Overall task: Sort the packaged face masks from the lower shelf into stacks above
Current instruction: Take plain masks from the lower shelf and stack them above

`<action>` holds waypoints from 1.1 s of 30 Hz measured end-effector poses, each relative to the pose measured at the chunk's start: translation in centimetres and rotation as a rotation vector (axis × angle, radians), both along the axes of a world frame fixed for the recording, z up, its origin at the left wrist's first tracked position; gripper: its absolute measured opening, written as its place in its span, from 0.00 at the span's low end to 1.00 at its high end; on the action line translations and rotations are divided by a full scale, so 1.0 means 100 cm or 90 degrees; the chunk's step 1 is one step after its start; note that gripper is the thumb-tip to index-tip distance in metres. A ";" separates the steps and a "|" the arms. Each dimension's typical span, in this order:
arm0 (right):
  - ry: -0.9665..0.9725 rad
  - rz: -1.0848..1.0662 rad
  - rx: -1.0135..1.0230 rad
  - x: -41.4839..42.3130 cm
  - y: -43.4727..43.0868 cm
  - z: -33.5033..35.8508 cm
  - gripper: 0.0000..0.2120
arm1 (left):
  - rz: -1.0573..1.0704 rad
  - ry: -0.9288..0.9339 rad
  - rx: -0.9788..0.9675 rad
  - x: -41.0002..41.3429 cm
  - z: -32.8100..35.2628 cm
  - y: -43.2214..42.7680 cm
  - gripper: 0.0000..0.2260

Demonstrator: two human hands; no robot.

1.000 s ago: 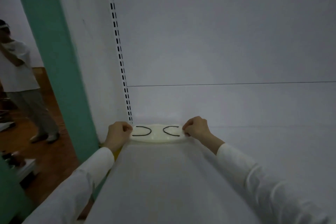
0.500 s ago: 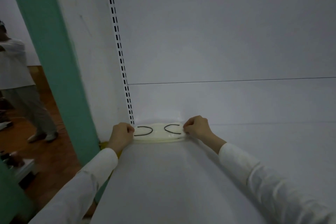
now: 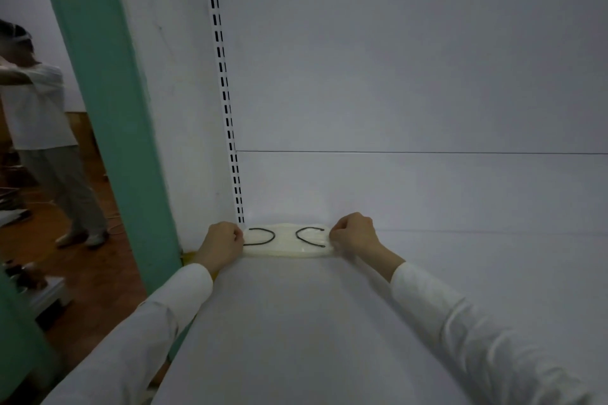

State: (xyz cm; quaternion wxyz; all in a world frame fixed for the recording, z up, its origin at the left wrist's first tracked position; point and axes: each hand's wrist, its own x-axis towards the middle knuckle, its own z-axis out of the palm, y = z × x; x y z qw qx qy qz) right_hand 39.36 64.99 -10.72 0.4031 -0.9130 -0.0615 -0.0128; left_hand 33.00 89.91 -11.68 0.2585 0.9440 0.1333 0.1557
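A stack of packaged face masks (image 3: 286,244), pale with two black ear loops showing on top, lies flat at the back left corner of the white shelf (image 3: 296,322), against the back panel. My left hand (image 3: 221,244) pinches the stack's left end with curled fingers. At the right end, my right hand (image 3: 353,234) pinches the stack in the same way. Both arms reach forward in white sleeves.
The white back panel (image 3: 411,76) rises behind the shelf, with a slotted upright (image 3: 225,99) at its left. A teal pillar (image 3: 108,102) stands left of the shelf. Beyond it a person (image 3: 42,128) stands on a wooden floor.
Both hands stay at the ends of the mask stack, which has barely shifted. The person at the left has moved an arm.
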 end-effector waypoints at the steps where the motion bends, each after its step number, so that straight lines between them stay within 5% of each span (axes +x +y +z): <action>1: -0.001 0.003 0.005 0.001 -0.001 0.001 0.08 | 0.001 0.004 -0.003 0.000 0.001 -0.001 0.11; 14: -0.025 0.032 -0.018 0.007 -0.006 -0.001 0.09 | -0.010 0.123 0.100 -0.005 0.006 -0.004 0.18; 24: -0.225 0.127 -0.227 -0.033 -0.051 0.027 0.17 | -0.089 0.026 0.214 -0.045 0.037 -0.037 0.16; 33: -0.292 0.144 -0.297 -0.144 -0.103 0.041 0.26 | -0.215 -0.053 0.113 -0.130 0.040 -0.091 0.13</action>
